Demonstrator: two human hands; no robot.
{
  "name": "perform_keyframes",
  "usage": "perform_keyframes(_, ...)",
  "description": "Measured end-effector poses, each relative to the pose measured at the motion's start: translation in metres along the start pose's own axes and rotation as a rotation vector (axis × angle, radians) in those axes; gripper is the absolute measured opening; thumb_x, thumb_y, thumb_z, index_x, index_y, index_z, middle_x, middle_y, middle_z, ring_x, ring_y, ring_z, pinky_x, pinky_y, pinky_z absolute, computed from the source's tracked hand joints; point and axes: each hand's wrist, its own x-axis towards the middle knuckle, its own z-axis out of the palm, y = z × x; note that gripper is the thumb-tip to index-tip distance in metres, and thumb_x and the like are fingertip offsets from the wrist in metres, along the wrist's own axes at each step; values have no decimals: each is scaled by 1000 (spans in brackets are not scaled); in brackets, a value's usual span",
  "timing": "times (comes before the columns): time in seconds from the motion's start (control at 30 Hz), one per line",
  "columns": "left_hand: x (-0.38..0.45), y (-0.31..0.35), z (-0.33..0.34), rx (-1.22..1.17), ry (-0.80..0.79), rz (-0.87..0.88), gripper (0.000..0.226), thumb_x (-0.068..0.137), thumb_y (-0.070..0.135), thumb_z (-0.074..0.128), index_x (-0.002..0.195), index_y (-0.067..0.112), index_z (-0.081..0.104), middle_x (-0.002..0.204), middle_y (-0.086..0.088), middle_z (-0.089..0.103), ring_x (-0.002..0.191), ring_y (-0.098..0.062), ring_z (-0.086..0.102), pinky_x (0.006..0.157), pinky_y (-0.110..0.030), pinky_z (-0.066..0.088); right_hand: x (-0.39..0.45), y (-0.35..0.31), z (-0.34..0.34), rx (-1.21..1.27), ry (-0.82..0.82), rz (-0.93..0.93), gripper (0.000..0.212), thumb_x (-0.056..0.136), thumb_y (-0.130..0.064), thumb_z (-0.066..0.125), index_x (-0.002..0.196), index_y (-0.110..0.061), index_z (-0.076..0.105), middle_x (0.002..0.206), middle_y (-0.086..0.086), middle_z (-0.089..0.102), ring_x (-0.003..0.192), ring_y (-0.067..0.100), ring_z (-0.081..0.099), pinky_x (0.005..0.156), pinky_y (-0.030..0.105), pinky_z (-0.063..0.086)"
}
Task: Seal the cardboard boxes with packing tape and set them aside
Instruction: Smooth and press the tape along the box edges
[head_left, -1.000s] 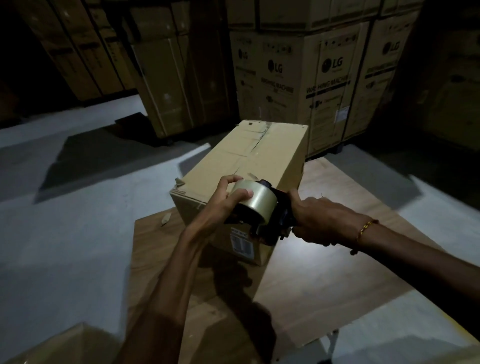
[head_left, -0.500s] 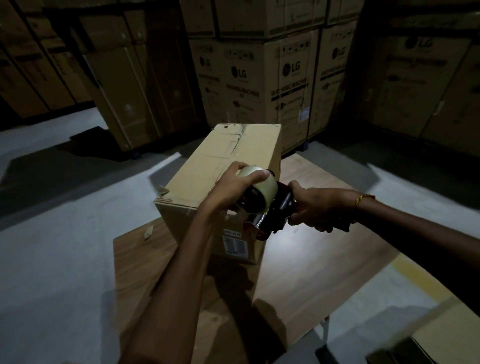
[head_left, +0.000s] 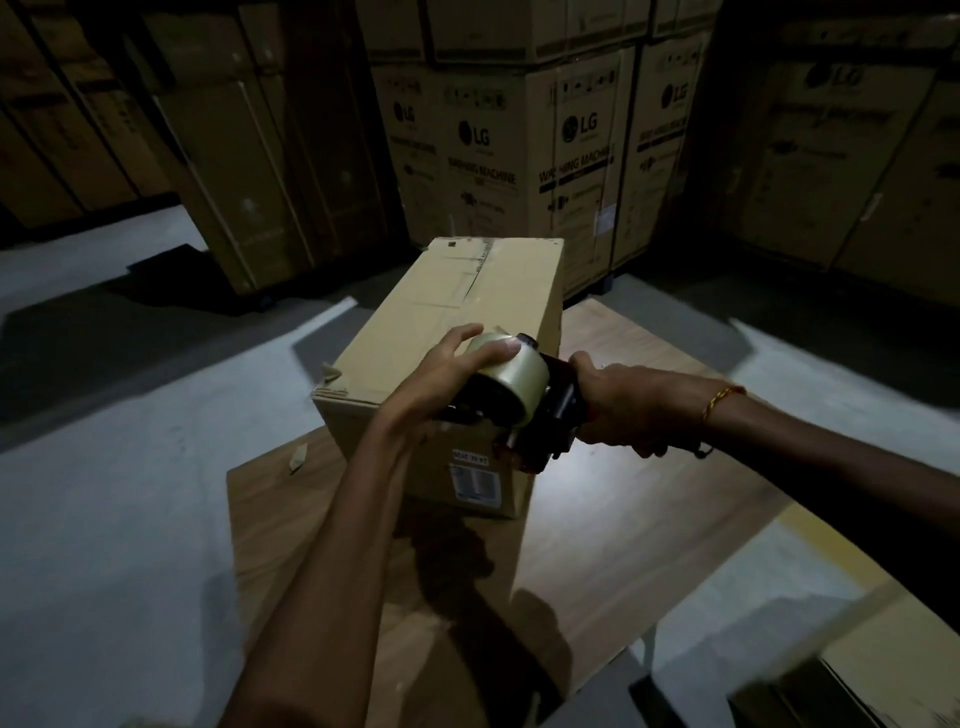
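Cardboard box upright on wooden worktop, toward far left corner; top seam part open at far end, label on near face. Tape dispenser at box's near top edge, pale roll uppermost. Right hand wrapped around dispenser handle, fingers closed on it. Left hand over roll, fingers curled on it. Cardboard scrap near worktop's left edge.

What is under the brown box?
The cardboard box stands on a wooden board that lies on the grey floor. The part of the board right beneath it is covered.
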Motion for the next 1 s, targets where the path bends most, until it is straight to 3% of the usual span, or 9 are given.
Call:
perform_keyframes(0.17,18,11,27,188,-55,-31,59,85,62,68,129,25,55,116,-3,61,96,-20,66,80,-42,61,6,32,7,296,-201,60,43,99,-17,64,124,-14,29,79,16,57,51,19,57,48,34,53)
perform_keyframes(0.3,25,11,38,254,-44,-22,64,82,67,68,128,27,52,112,0,60,97,-21,65,84,-46,60,10,56,20,351,-148,-6,46,96,-16,68,121,-14,30,76,17,56,49,22,56,48,37,52)
perform_keyframes(0.43,22,5,46,236,-37,25,66,81,63,73,133,32,48,118,0,58,98,-20,66,79,-40,62,14,75,28,312,-46,-101,57,93,-20,72,128,-21,27,85,22,66,50,24,60,47,38,54)
perform_keyframes(0.57,15,-14,67,124,-55,87,57,80,42,83,125,39,49,129,-3,46,107,-27,60,71,-36,64,12,100,43,352,-19,-126,64,93,-24,71,135,-36,25,93,18,68,56,22,58,54,39,56)
perform_keyframes(0.67,17,-39,88,173,-60,106,82,78,30,86,144,39,39,130,3,37,105,-18,54,63,-19,59,12,124,62,377,-26,-97,72,94,-19,67,144,-37,19,92,20,65,61,18,56,60,34,56)
perform_keyframes(0.73,22,-57,101,211,-74,98,98,75,27,89,153,37,31,137,3,37,114,-18,53,73,-16,56,15,142,73,381,-49,-79,73,93,-14,63,146,-37,19,92,21,64,64,13,58,66,39,57)
perform_keyframes(0.83,32,-83,121,236,-86,52,107,68,27,93,154,38,30,153,-1,40,134,-22,47,107,-39,48,22,166,83,339,-92,-66,78,92,-11,61,151,-35,15,87,7,65,69,7,61,78,38,54)
perform_keyframes(0.93,41,-105,145,247,-68,28,107,68,22,94,155,34,32,154,-3,39,135,-21,46,107,-35,44,35,189,96,246,-120,-97,85,91,-9,62,154,-29,9,80,-11,62,74,16,62,77,39,51)
perform_keyframes(1.0,47,-117,161,229,-56,23,104,68,18,92,151,40,33,150,-1,39,128,-23,51,94,-32,50,45,206,106,200,-114,-105,88,93,-12,65,155,-30,4,82,-5,66,76,23,65,73,41,52)
